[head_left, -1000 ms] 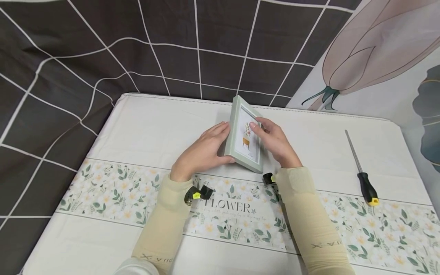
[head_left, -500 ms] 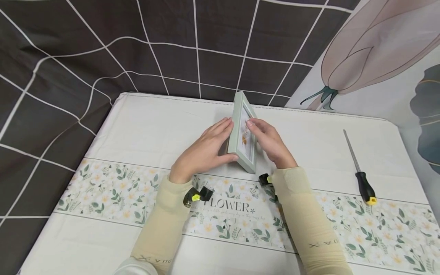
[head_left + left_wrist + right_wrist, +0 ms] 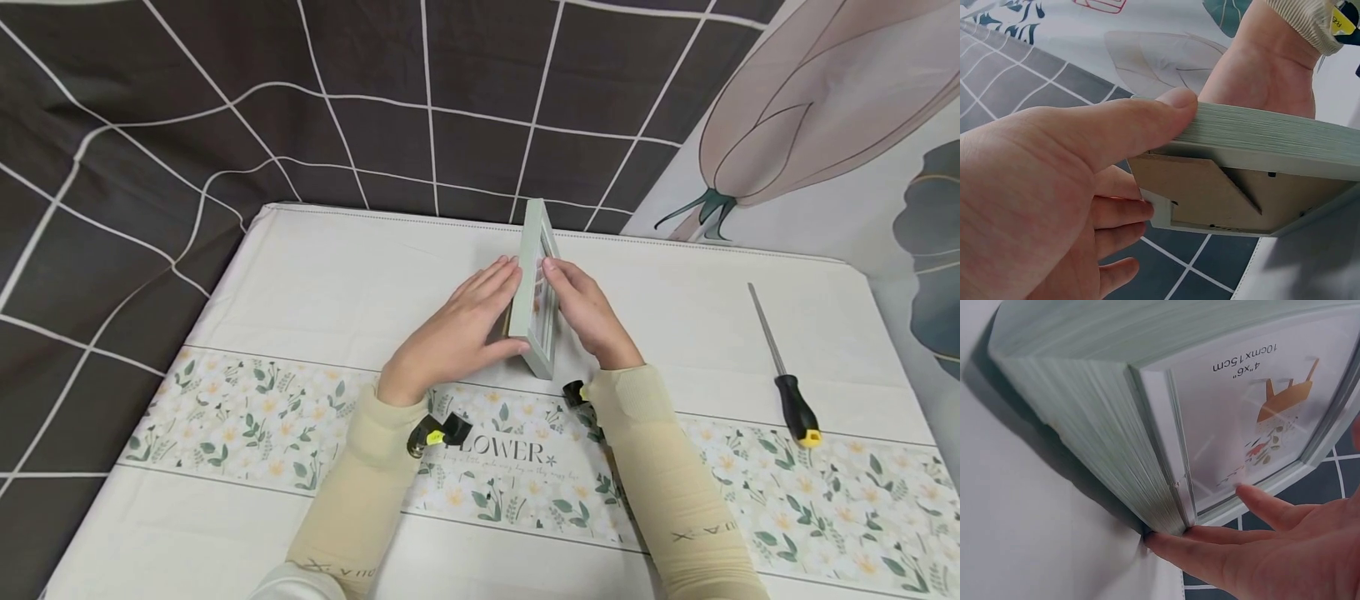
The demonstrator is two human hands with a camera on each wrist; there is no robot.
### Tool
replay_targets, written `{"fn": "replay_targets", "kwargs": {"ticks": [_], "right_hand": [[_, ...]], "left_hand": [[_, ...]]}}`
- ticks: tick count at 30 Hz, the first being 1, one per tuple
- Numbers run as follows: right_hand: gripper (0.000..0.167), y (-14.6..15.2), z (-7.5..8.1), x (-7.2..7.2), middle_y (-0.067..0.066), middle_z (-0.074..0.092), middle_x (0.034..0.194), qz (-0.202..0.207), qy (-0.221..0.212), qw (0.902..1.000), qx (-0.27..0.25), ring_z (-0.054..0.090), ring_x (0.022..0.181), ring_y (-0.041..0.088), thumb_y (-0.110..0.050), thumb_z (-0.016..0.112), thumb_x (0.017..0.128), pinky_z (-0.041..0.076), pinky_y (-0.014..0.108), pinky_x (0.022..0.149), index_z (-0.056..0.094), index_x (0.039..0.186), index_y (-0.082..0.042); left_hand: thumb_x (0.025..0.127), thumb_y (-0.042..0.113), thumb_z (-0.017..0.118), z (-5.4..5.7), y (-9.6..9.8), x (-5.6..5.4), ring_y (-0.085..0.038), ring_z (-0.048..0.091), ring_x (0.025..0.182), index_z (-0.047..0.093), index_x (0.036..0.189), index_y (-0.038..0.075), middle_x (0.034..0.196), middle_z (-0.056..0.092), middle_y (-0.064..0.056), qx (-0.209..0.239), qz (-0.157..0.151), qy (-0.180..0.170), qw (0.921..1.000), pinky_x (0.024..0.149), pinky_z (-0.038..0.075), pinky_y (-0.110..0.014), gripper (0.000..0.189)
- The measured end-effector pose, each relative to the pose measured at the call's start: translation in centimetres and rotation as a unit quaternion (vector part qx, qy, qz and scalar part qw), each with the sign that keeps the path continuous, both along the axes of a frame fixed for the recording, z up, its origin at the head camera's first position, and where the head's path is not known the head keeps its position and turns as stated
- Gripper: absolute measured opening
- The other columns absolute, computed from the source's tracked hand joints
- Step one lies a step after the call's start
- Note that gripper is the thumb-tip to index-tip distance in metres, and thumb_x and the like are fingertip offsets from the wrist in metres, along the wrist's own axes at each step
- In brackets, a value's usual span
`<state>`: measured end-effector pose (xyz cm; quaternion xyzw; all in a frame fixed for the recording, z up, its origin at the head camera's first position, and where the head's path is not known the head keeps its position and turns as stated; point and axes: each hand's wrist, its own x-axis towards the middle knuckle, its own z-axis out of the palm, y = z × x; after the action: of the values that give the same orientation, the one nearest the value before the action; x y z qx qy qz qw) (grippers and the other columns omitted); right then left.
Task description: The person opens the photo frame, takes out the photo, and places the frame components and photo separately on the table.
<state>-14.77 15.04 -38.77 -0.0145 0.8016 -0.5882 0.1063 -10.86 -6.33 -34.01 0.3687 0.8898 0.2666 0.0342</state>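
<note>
Steadying a pale green picture frame (image 3: 529,283) nearly upright on its long side, both hands have it grasped, apparently at opposite corners. The left hand (image 3: 456,332) sets its thumb on the near end and lays straight fingers against the upper left side; the right hand (image 3: 592,313) puts its thumb on the front and reaches its other fingers round the far lower corner. Such a diagonal hold probably keeps the frame from toppling and leaves most of the picture uncovered. The frame is at the middle of the surface (image 3: 352,267), towards the far edge, its front facing right. Whether the lower side bears weight is hard to tell.

Fine streaks run along the boxy green moulding like wood grain. Inside sits a smooth white card (image 3: 1210,419) showing a plant in an orange pot. The back is flat brown board (image 3: 1300,197), with an angled flap (image 3: 1175,172) tilted slightly out, presumably a stand. Well to the right lies a screwdriver (image 3: 792,396), slim metal shaft pointing far, black handle nearer and perhaps easier to take up.
</note>
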Motion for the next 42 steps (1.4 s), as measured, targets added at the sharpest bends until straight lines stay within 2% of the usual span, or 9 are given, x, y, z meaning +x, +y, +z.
{"fn": "replay_targets", "kwargs": {"ticks": [6,9,14,17,21,25,29,37,42], "right_hand": [[0.074,0.0,0.1,-0.1,0.022,0.035,0.157,-0.002,0.001,0.9999,-0.010,0.032,0.146,0.035,-0.054,0.035,0.105,0.032,0.057,0.116,0.032,0.155,0.002],[0.077,0.0,0.1,0.0,0.022,0.034,0.158,0.001,-0.008,0.9998,-0.018,0.033,0.146,0.035,-0.057,0.028,0.105,0.034,0.056,0.115,0.033,0.154,0.001],[0.087,-0.1,0.7,0.3,0.024,0.033,0.158,0.023,-0.040,0.9953,-0.084,0.032,0.147,0.035,-0.064,0.010,0.102,0.034,0.056,0.115,0.030,0.155,0.003],[0.088,-0.1,1.2,0.5,0.026,0.037,0.155,0.029,-0.048,0.9913,-0.119,0.035,0.145,0.036,-0.063,0.009,0.102,0.035,0.058,0.113,0.028,0.155,0.004],[0.082,0.0,1.7,0.7,0.028,0.038,0.153,0.028,-0.024,0.9924,-0.117,0.038,0.142,0.037,-0.060,0.014,0.104,0.036,0.060,0.111,0.021,0.158,0.001],[0.075,0.1,1.8,0.7,0.029,0.033,0.155,0.013,0.011,0.9955,-0.093,0.038,0.143,0.038,-0.051,0.029,0.106,0.037,0.060,0.111,0.013,0.160,-0.001],[0.076,0.0,1.7,0.7,0.025,0.034,0.156,-0.005,0.025,0.9972,-0.070,0.040,0.141,0.034,-0.045,0.043,0.105,0.037,0.056,0.112,0.014,0.160,-0.001],[0.072,0.0,1.7,0.7,0.019,0.038,0.157,-0.040,0.064,0.9945,-0.072,0.041,0.142,0.026,-0.036,0.052,0.103,0.036,0.048,0.114,0.022,0.159,-0.003],[0.070,0.1,1.8,0.7,0.018,0.038,0.157,-0.052,0.086,0.9907,-0.092,0.040,0.143,0.025,-0.028,0.054,0.102,0.033,0.043,0.118,0.021,0.159,-0.003]], "left_hand": [[0.099,0.038,0.064,0.0,0.5,0.2,-0.027,0.006,0.155,0.022,0.155,-0.008,0.165,0.014,-0.020,0.001,-0.009,0.011,0.9999,0.125,0.004,-0.036,0.084],[0.099,0.038,0.064,0.1,0.7,0.3,-0.026,0.005,0.155,0.022,0.155,-0.007,0.166,0.014,-0.019,0.000,-0.009,0.010,0.9999,0.125,0.002,-0.034,0.084],[0.098,0.039,0.065,0.1,1.1,0.3,-0.024,0.005,0.155,0.022,0.156,-0.006,0.166,0.015,-0.018,0.004,-0.014,0.019,0.9997,0.124,0.000,-0.031,0.085],[0.098,0.040,0.066,0.0,1.3,0.3,-0.024,0.007,0.155,0.023,0.156,-0.006,0.166,0.016,-0.017,0.007,-0.018,0.029,0.9994,0.124,0.002,-0.032,0.086],[0.098,0.041,0.065,-0.3,1.6,0.3,-0.024,0.007,0.155,0.022,0.157,-0.004,0.166,0.016,-0.016,0.007,-0.023,0.031,0.9993,0.124,0.001,-0.033,0.086],[0.098,0.042,0.063,-0.5,1.7,0.4,-0.023,0.006,0.155,0.019,0.159,-0.001,0.167,0.015,-0.014,0.005,-0.023,0.028,0.9993,0.124,0.000,-0.033,0.087],[0.098,0.043,0.064,-0.5,1.7,0.4,-0.023,0.006,0.155,0.015,0.160,0.000,0.167,0.014,-0.014,0.004,-0.019,0.025,0.9995,0.124,0.000,-0.033,0.089],[0.095,0.046,0.067,-0.7,1.7,0.3,-0.027,0.009,0.154,0.011,0.159,-0.004,0.166,0.014,-0.017,-0.024,0.004,0.009,0.9997,0.125,0.006,-0.039,0.098],[0.093,0.048,0.069,-1.0,1.7,0.3,-0.029,0.009,0.154,0.008,0.158,-0.006,0.166,0.013,-0.018,-0.053,0.028,-0.027,0.9979,0.125,0.006,-0.038,0.104]]}}
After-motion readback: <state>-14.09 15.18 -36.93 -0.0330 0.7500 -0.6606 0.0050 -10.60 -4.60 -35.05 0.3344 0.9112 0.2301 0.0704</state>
